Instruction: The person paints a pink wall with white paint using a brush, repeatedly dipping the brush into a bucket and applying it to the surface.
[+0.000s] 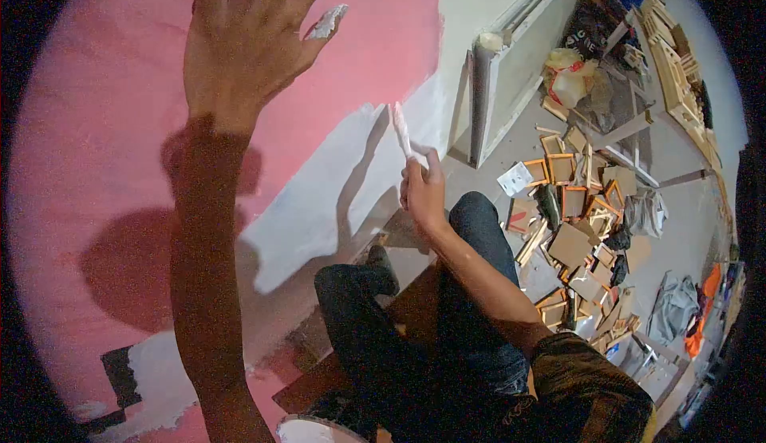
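Observation:
My left hand [251, 40] is raised against the pink part of the painted wall [367, 28], fingers spread, with white paint smeared on the thumb. Its fingertips run up to the top edge of the view. My right hand [423, 191] grips a slim paintbrush [402, 130] coated in whitish-pink paint. The brush's tip points up at the border where pink meets a pale, whitish area [319, 191]. Shadows of the brush and my arm fall across that pale area.
A round container with white inside [315, 429] sits low by my legs. A thick white panel [511, 68] stands to the right. Wooden frames and scraps [578, 239] litter the floor, with a plastic bag [570, 80], grey cloth [674, 307] and orange cloth [704, 307] further out.

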### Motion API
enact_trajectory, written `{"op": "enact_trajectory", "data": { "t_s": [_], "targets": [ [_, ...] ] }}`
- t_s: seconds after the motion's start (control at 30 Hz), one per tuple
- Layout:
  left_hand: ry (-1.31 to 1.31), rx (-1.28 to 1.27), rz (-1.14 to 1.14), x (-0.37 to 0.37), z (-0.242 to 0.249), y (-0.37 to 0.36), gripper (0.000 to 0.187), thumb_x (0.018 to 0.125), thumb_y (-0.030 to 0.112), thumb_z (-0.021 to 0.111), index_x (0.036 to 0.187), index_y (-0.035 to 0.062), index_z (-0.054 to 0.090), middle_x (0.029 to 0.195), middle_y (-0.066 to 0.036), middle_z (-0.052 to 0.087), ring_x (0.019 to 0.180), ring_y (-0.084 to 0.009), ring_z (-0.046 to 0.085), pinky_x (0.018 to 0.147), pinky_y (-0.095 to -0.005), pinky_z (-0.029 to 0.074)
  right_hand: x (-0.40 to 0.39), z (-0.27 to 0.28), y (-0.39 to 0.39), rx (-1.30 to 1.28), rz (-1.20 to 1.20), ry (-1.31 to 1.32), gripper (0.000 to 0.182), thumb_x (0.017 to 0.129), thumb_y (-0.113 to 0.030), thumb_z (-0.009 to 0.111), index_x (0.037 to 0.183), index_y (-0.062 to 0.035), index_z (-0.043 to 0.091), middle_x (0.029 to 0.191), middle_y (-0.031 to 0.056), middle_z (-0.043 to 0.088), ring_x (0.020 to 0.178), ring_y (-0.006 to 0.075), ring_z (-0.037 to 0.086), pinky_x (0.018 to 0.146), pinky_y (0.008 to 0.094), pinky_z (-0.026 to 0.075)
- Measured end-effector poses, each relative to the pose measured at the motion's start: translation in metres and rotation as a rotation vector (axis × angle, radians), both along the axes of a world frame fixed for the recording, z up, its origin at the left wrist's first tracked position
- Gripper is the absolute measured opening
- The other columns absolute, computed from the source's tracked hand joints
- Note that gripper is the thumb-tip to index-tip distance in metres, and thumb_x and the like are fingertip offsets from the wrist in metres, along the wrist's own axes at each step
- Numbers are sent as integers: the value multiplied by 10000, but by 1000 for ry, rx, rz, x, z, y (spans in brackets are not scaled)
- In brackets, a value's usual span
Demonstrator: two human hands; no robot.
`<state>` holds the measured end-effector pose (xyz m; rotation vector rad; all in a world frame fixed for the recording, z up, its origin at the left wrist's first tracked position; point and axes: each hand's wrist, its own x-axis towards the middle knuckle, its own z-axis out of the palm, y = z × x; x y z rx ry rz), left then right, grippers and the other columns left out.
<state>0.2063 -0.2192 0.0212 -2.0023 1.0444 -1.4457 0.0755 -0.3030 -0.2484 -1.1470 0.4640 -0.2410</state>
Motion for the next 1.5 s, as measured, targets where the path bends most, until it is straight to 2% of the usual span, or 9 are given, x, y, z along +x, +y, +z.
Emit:
{"op": "enact_trajectory", "data": {
  "t_s": [0.13,0.2,0.33,0.4,0.53,0.7,1.2,1.3,1.5],
  "targets": [
    [-75,85,81,-1,3,2,452,718,440,695,1068,168,609,1318,-78,477,1184,-250,420,957,-492,320,10,5,22,-154,23,-3,219,999,-171,459,1203,-93,451,665,-5,458,459,59,394,364,237,301],
    [-148,55,6,12,-2,3,446,716,440,695,1059,168,608,1313,-75,480,1178,-248,425,951,-489,323,-6,14,26,-222,147,123,243,955,-156,505,1193,-109,488,689,114,535,591,222,535,573,376,427],
    [-65,3,-12,5,-1,-2,434,719,445,686,1045,171,606,1293,-69,488,1172,-238,429,941,-482,325,-23,6,24,-392,106,-62,242,975,-156,485,1209,-92,485,654,47,499,534,145,472,507,314,385],
    [-71,9,-14,5,-1,-1,430,722,446,680,1044,172,600,1283,-67,491,1170,-230,429,938,-481,324,-18,8,14,-318,45,-93,251,1000,-162,465,1234,-71,463,656,-15,452,475,55,387,402,225,309],
    [-132,75,28,7,4,2,424,731,450,669,1040,174,578,1271,-60,495,1170,-216,423,930,-479,326,3,19,-3,-49,48,-11,244,995,-157,472,1226,-84,504,663,-23,462,465,38,389,373,211,294],
    [34,32,18,1,1,4,450,827,464,623,1217,246,563,1415,-3,443,1237,-191,437,955,-438,307,11,28,-11,-15,152,-15,246,979,-139,488,1214,-79,528,649,-11,496,466,41,405,391,225,304],
    [26,53,60,1,1,4,433,802,455,657,1175,242,602,1399,1,468,1212,-189,457,939,-442,316,7,28,14,-144,45,-52,269,960,-111,500,1221,-49,526,624,30,514,519,72,448,460,262,370],
    [-3,4,3,3,2,3,382,727,440,657,1028,240,534,1249,72,487,1158,-103,433,883,-407,339,-13,36,20,-165,123,-58,272,960,-109,497,1223,-45,524,626,35,516,515,81,449,472,269,376],
    [-15,24,-16,3,-1,5,424,801,448,655,1166,242,590,1378,1,479,1210,-189,452,935,-429,314,-19,23,5,-159,33,-22,259,969,-133,491,1214,-48,506,651,26,505,514,83,447,457,263,369]
  ]
}}
